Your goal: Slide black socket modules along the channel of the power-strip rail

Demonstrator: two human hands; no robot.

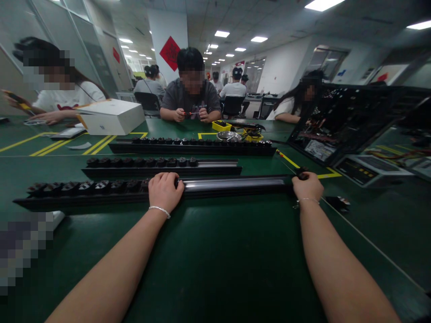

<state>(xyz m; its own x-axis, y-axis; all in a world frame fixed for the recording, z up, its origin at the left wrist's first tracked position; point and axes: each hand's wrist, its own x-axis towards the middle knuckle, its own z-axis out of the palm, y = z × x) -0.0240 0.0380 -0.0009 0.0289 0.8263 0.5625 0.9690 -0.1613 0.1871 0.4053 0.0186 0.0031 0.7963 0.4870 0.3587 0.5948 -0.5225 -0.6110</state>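
Observation:
A long black rail [232, 190] with a shiny metal strip lies across the green table, black socket modules [101, 185] lined up along its left part. My left hand [165, 190] is closed over a black module at the right end of that row. At the rail's right end, my right hand [308, 185] grips a small black part [302, 172] between bent fingers. Behind it lie a shorter rail [161, 171] and a longer rail [191, 148], both carrying modules. A loose black piece [338, 203] rests right of my right hand.
At the back left stands a white box [112, 116]. Yellow trays [221, 126] and a metal dish [229, 136] are behind the rails. An open computer case [350, 121] and a power supply [372, 169] stand at right. A person [190, 94] opposite holds a screwdriver.

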